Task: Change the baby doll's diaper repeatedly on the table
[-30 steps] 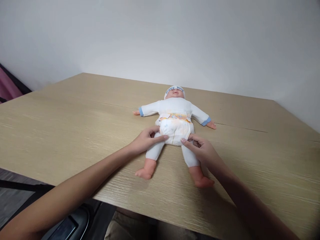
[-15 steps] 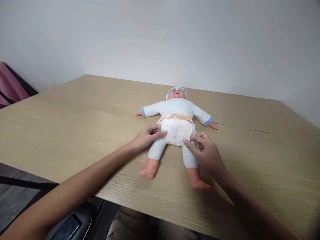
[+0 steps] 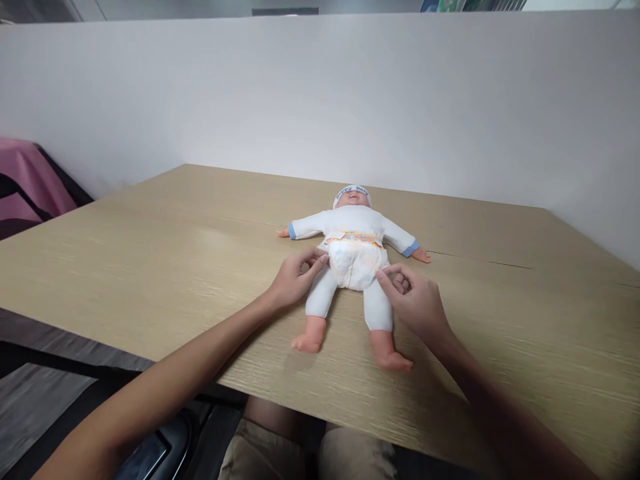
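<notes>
A baby doll [image 3: 353, 225] in a white suit with blue cuffs and a white cap lies on its back on the wooden table [image 3: 150, 253], feet toward me. It wears a white diaper [image 3: 356, 263] with a coloured band at the waist. My left hand [image 3: 294, 276] rests at the diaper's left side, fingers curled and pinched on its edge. At the diaper's right side, by the doll's thigh, my right hand [image 3: 415, 299] is curled with thumb and forefinger pinching the diaper's edge.
A white partition wall [image 3: 350, 100] stands behind the table. A pink cloth over a dark seat [image 3: 30, 187] is at the far left. The table's near edge runs just above my knees [image 3: 305, 453]. A dark chair part [image 3: 145, 453] shows at the lower left.
The view has tilted up and back, showing the top of the partition. Both hands have shifted slightly up along the diaper's sides and their fingers have curled tighter.
</notes>
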`<control>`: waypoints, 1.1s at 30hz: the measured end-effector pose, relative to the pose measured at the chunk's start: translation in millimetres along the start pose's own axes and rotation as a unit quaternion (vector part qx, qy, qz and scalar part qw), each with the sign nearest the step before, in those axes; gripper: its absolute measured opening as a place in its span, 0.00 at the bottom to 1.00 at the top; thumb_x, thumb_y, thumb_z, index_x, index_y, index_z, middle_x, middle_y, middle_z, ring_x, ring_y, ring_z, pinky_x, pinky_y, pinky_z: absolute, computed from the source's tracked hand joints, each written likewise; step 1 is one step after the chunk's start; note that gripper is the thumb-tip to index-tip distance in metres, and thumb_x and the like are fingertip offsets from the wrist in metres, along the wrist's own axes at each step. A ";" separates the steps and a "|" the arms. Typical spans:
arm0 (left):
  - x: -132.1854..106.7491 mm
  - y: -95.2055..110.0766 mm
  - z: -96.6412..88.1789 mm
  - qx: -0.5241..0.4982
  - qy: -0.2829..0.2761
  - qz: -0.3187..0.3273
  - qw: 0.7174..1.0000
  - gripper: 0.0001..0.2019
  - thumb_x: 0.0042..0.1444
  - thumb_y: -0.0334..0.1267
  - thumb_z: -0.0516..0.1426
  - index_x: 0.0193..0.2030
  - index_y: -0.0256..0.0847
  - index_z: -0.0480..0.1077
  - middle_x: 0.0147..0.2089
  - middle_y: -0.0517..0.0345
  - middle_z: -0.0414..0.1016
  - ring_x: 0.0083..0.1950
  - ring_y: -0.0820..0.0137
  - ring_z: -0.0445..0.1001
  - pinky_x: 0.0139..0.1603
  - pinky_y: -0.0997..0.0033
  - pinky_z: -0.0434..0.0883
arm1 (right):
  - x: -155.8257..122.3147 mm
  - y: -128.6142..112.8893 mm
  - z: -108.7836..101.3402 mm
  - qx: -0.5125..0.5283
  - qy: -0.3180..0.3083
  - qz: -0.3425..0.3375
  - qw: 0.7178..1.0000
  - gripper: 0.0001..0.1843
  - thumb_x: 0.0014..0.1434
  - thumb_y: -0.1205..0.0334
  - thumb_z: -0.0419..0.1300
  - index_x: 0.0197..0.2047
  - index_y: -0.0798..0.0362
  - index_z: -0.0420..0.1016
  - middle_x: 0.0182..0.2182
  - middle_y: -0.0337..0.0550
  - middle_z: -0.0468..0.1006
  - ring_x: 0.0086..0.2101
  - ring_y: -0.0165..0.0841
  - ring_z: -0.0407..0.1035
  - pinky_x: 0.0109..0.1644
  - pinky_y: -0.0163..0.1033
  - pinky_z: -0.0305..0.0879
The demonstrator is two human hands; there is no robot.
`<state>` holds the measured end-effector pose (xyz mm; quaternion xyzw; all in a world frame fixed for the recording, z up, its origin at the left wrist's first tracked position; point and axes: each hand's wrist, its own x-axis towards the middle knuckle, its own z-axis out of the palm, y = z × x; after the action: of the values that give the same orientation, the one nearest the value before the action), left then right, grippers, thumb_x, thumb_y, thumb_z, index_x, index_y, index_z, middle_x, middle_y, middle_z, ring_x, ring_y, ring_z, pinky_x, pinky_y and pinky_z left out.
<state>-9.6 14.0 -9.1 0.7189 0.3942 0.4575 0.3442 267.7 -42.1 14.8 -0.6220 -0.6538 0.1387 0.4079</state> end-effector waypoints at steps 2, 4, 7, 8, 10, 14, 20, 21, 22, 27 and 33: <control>-0.1 -1.7 -2.5 0.040 0.016 0.016 0.999 0.20 0.77 0.56 0.55 0.48 0.43 0.81 0.50 0.53 0.86 0.49 0.60 0.79 0.56 0.60 0.73 | 3.8 8.6 -1.6 -0.004 0.023 -0.003 1.000 0.23 0.69 0.38 0.62 0.33 0.48 0.75 0.21 0.31 0.64 0.24 0.32 0.61 0.33 0.40 0.57; 2.3 -7.2 -6.8 0.062 0.030 0.024 0.997 0.21 0.79 0.56 0.53 0.47 0.43 0.80 0.49 0.52 0.86 0.48 0.60 0.79 0.56 0.60 0.72 | 9.4 22.3 -2.2 -0.014 0.045 -0.007 0.999 0.23 0.71 0.38 0.60 0.32 0.47 0.71 0.22 0.33 0.67 0.25 0.33 0.62 0.35 0.40 0.60; 11.1 -23.0 -16.4 0.122 0.073 0.038 0.989 0.21 0.79 0.55 0.50 0.48 0.43 0.77 0.50 0.50 0.83 0.50 0.59 0.77 0.58 0.58 0.72 | 22.4 49.6 -1.2 -0.083 0.099 -0.052 0.990 0.18 0.72 0.43 0.58 0.36 0.47 0.72 0.31 0.43 0.78 0.34 0.41 0.71 0.46 0.46 0.67; 15.1 -29.8 -19.9 0.159 0.088 0.046 0.982 0.19 0.78 0.54 0.51 0.50 0.43 0.77 0.52 0.48 0.83 0.52 0.57 0.77 0.61 0.55 0.71 | 28.0 59.1 -0.4 -0.124 0.120 -0.072 0.982 0.16 0.72 0.46 0.57 0.40 0.48 0.74 0.36 0.48 0.81 0.40 0.45 0.73 0.52 0.49 0.67; 24.5 -44.6 -26.4 0.243 0.112 0.053 0.962 0.17 0.77 0.52 0.53 0.56 0.43 0.75 0.59 0.44 0.80 0.59 0.53 0.74 0.67 0.50 0.68 | 40.9 76.2 1.7 -0.206 0.151 -0.100 0.962 0.17 0.71 0.48 0.58 0.51 0.52 0.77 0.48 0.59 0.83 0.51 0.53 0.72 0.60 0.56 0.65; 46.6 -69.9 -33.8 0.358 0.109 0.038 0.927 0.25 0.74 0.51 0.56 0.70 0.41 0.68 0.74 0.36 0.69 0.73 0.45 0.65 0.75 0.43 0.61 | 71.8 96.0 9.9 -0.287 0.132 -0.126 0.940 0.30 0.71 0.48 0.58 0.70 0.56 0.70 0.67 0.67 0.74 0.62 0.58 0.65 0.66 0.58 0.61; 87.4 -85.1 -26.6 0.400 0.067 0.030 0.913 0.30 0.71 0.57 0.59 0.72 0.41 0.68 0.73 0.35 0.73 0.72 0.41 0.66 0.73 0.42 0.61 | 115.4 92.8 31.7 -0.309 0.076 -0.128 0.939 0.29 0.73 0.52 0.57 0.71 0.60 0.70 0.58 0.66 0.81 0.57 0.57 0.69 0.64 0.57 0.61; 93.5 -86.7 -24.0 0.402 0.066 0.027 0.913 0.30 0.71 0.57 0.59 0.71 0.41 0.69 0.70 0.35 0.76 0.70 0.41 0.68 0.72 0.42 0.61 | 119.6 91.5 34.6 -0.313 0.068 -0.119 0.940 0.29 0.73 0.53 0.56 0.70 0.60 0.71 0.55 0.66 0.81 0.55 0.56 0.70 0.62 0.56 0.62; 98.9 -88.4 -21.6 0.403 0.064 0.023 0.913 0.29 0.71 0.57 0.59 0.70 0.40 0.70 0.68 0.35 0.77 0.69 0.41 0.69 0.71 0.42 0.61 | 122.7 90.8 37.0 -0.317 0.061 -0.108 0.940 0.28 0.74 0.53 0.56 0.70 0.61 0.71 0.54 0.66 0.82 0.53 0.56 0.71 0.59 0.54 0.63; 112.1 -96.6 -18.2 0.402 0.049 0.014 0.914 0.28 0.74 0.58 0.56 0.68 0.40 0.73 0.64 0.37 0.80 0.65 0.40 0.71 0.68 0.42 0.63 | 127.1 95.6 39.3 -0.315 0.051 -0.090 0.944 0.27 0.73 0.52 0.56 0.67 0.59 0.74 0.52 0.64 0.84 0.49 0.54 0.75 0.53 0.51 0.65; 113.5 -98.9 -23.9 0.414 0.035 0.015 0.909 0.28 0.75 0.60 0.53 0.67 0.39 0.74 0.63 0.38 0.81 0.62 0.42 0.72 0.65 0.43 0.65 | 128.7 103.1 38.7 -0.287 0.051 -0.103 0.951 0.26 0.72 0.50 0.55 0.64 0.57 0.76 0.51 0.62 0.85 0.48 0.54 0.76 0.52 0.51 0.67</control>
<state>-26.0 162.0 -41.6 0.7859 0.5496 0.2833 -0.0053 326.3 109.1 -34.1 -0.6482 -0.7049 -0.1290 0.2573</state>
